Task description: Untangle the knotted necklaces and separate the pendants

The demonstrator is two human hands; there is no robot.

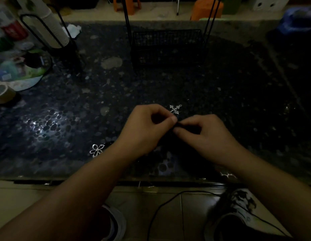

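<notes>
Hands (pixel 147 126) pinching cord, wire basket (pixel 166 47) behind

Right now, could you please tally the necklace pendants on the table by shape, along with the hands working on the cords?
Cross pendant: 1, beyond the fingers
Flower pendant: 1, beside the left wrist
Hands: 2, left hand and right hand, both pinching the dark cord between them
Total: 4
</notes>
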